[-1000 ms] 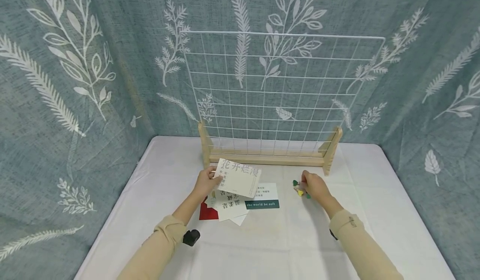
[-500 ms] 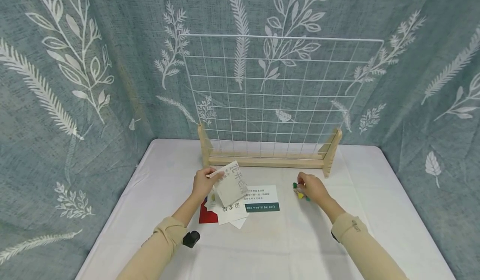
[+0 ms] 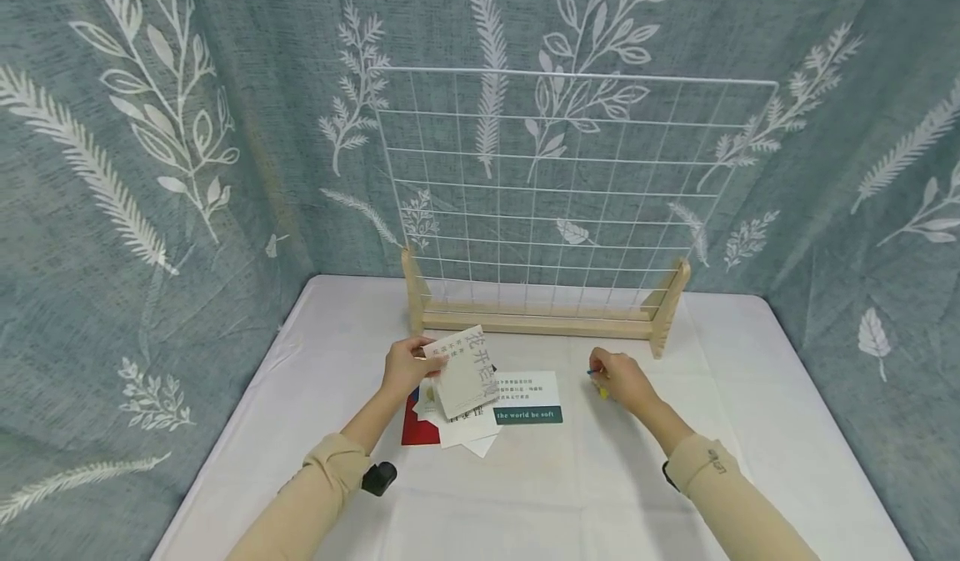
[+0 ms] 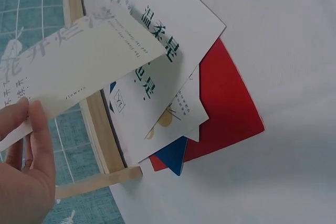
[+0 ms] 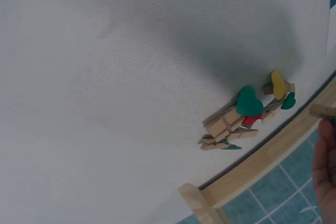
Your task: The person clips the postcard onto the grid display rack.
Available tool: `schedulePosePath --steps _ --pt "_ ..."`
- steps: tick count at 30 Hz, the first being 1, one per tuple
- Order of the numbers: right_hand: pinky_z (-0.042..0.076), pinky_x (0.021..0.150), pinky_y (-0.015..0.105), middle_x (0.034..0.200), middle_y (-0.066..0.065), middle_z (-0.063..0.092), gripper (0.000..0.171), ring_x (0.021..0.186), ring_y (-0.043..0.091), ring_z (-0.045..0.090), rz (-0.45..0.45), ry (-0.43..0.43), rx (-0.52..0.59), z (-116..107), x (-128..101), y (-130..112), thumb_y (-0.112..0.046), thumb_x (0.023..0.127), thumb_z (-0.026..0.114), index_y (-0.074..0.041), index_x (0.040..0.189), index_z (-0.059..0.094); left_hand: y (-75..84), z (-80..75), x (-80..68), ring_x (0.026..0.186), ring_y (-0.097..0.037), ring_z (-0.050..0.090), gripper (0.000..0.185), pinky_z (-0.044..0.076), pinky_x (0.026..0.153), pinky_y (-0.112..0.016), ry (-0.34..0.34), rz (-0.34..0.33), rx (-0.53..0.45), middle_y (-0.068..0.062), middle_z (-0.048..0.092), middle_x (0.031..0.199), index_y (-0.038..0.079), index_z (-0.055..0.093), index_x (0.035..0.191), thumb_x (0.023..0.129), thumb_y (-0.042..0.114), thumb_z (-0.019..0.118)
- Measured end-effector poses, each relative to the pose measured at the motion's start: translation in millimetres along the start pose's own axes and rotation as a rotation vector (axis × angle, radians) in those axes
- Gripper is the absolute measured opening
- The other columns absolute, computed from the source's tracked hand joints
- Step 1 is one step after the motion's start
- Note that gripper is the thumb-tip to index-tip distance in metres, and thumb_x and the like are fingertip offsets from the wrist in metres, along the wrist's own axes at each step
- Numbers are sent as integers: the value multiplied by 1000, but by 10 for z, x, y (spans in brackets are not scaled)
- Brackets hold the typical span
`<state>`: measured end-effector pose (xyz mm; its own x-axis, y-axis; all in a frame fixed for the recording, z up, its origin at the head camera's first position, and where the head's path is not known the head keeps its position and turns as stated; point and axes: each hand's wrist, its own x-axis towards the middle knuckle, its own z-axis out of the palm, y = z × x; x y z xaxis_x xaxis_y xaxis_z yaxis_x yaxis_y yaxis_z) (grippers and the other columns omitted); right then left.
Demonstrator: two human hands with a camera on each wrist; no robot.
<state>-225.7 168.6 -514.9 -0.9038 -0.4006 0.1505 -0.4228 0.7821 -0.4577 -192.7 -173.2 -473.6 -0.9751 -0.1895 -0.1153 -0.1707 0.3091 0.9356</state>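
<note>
My left hand (image 3: pixel 422 363) pinches a cream card (image 3: pixel 467 369) with large printed characters by its left edge, lifted above a loose pile of cards (image 3: pixel 480 421) on the white table. In the left wrist view the thumb and fingers (image 4: pixel 32 129) clamp that cream card (image 4: pixel 79 61) over the white, red and blue cards (image 4: pixel 220 108). My right hand (image 3: pixel 606 375) is curled over a small heap of wooden clips (image 5: pixel 239 121) with coloured hearts. It pinches one clip (image 5: pixel 321 110), whose blue tip (image 3: pixel 592 372) pokes out to the left.
A white wire grid panel (image 3: pixel 570 177) stands upright in a wooden stand (image 3: pixel 532 325) at the back of the table. Leaf-patterned cloth (image 3: pixel 150 169) hangs behind and on both sides. A card with a dark green band (image 3: pixel 528 414) lies flat between my hands.
My left hand has turned the cream card from lying wide to standing more upright. My right hand has closed over the clips, hiding the green one.
</note>
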Motion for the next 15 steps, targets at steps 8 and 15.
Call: schedulePosePath --steps 8,15 --pt "55 68 34 80 10 70 11 75 22 66 -17 -5 -26 -31 17 -83 4 79 69 -3 81 61 69 -58 8 69 -13 62 30 56 58 -23 -23 20 121 -26 67 90 -14 63 105 77 -7 70" --pt "55 69 36 81 10 70 9 76 22 65 18 -12 7 -95 31 -166 4 81 67 -3 83 61 167 -189 13 72 -15 64 31 51 58 -21 -41 54 167 -26 69 98 -11 64 110 82 2 69"
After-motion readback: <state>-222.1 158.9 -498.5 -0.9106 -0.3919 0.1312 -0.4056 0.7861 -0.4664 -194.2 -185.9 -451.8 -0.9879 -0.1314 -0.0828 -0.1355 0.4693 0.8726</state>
